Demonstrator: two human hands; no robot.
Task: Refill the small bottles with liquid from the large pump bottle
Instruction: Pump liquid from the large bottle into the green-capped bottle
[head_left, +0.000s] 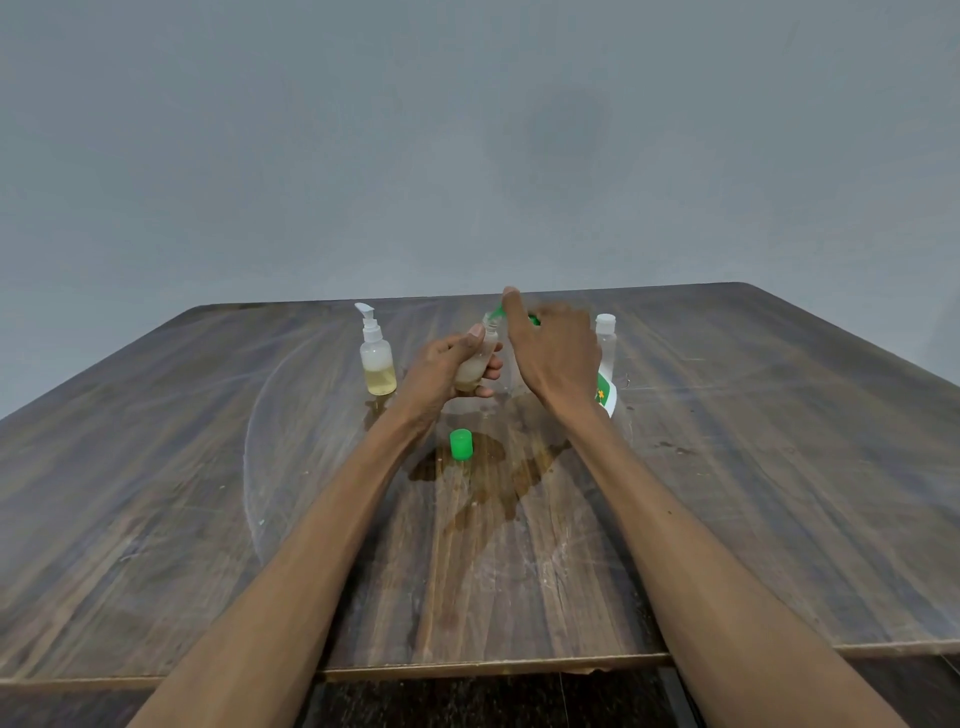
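Observation:
My left hand (441, 369) grips a small clear bottle (475, 366) with pale liquid in its lower part, its open neck held under the green pump spout (497, 312). My right hand (553, 345) lies on top of the large pump bottle's green pump head, covering most of it. Only the bottle's white and green label (605, 395) shows past my wrist. A green cap (461, 445) stands on the table in front of my hands. A small white-pump bottle (377, 358) holding yellow liquid stands to the left. A small clear bottle with a white cap (605, 340) stands to the right.
A wet spill (498, 467) darkens the wooden table (208, 467) just behind the green cap and toward me. The table's far edge meets a plain grey wall. Its near edge runs under my forearms.

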